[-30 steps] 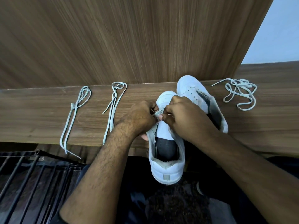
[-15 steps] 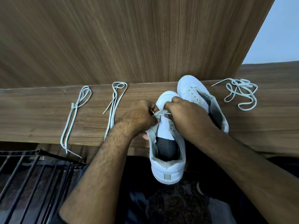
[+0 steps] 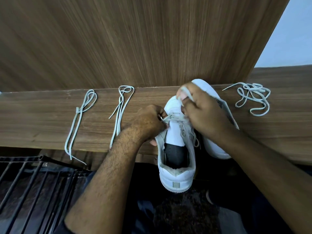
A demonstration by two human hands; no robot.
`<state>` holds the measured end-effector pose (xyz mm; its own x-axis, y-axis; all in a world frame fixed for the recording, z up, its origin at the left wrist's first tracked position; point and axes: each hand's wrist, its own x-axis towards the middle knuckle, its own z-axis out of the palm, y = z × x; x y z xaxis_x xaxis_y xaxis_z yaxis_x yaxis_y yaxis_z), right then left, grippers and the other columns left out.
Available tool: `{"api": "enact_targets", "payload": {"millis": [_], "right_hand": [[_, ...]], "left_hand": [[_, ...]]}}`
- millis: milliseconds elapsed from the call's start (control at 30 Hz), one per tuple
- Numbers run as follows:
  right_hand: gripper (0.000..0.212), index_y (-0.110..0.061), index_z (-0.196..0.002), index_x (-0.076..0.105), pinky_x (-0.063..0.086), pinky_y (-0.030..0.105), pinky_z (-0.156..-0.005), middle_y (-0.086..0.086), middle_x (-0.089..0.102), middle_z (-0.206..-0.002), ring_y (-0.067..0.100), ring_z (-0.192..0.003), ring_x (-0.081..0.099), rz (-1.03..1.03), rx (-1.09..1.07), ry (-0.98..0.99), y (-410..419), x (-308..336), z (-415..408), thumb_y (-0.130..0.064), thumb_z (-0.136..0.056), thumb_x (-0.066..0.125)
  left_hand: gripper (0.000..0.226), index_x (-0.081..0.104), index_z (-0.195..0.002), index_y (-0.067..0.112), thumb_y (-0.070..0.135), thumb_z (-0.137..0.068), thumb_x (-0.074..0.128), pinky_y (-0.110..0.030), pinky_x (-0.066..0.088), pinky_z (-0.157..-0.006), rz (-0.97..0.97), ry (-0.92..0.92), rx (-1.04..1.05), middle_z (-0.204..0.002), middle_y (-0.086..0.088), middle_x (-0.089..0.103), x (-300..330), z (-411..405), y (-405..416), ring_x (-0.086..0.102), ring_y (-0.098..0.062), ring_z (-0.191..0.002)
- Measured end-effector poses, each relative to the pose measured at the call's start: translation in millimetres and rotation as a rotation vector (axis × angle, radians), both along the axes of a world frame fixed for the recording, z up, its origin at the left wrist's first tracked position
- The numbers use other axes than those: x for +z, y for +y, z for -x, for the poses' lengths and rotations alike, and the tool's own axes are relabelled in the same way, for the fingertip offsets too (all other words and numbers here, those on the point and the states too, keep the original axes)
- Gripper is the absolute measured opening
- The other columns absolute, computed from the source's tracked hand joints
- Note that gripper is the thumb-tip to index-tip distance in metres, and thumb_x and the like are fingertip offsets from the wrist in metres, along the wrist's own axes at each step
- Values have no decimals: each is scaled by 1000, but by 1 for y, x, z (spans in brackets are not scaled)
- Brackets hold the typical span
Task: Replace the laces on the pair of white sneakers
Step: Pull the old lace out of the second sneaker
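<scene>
On the wooden ledge [image 3: 42, 125], between the two forearms, the near white sneaker [image 3: 176, 149] stands with its heel toward the person and overhanging the edge; the left hand [image 3: 150, 122] sits against its left side, fingers curled and pinching one end of the lace [image 3: 166, 119] at the lowest eyelets, while the right hand [image 3: 202, 112] is raised over the toe, pinching the other end of that lace. Behind the right hand lies the second sneaker [image 3: 213, 146]; two folded laces [image 3: 79, 119] [image 3: 120, 114] lie left of the hands, a loose tangled lace [image 3: 253, 100] well to the right.
</scene>
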<state>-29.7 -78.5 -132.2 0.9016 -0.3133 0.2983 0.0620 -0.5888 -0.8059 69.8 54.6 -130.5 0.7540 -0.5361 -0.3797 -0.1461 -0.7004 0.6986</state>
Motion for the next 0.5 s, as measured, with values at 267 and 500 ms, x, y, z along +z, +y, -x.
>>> {"api": "enact_targets", "payload": {"millis": [267,500], "right_hand": [[28,-19,-97,65,43,36,-70,-5,45,-90,22,-91,57,572,20,374,-2,-16,-7,-43,-100,51],[24,-24,-90,62,50,41,-91,-5,63,-93,15,-94,61,-179,113,146,1,-17,-11,-32,-105,45]], "left_hand": [[9,68,-91,16,8,-90,72,-24,50,-39,-28,-66,-41,-96,-7,67,1,0,0,67,-15,-58],[23,57,-77,27,11,-90,68,-14,40,-34,-78,-199,-80,-83,-1,64,2,2,-1,59,-7,-51]]}}
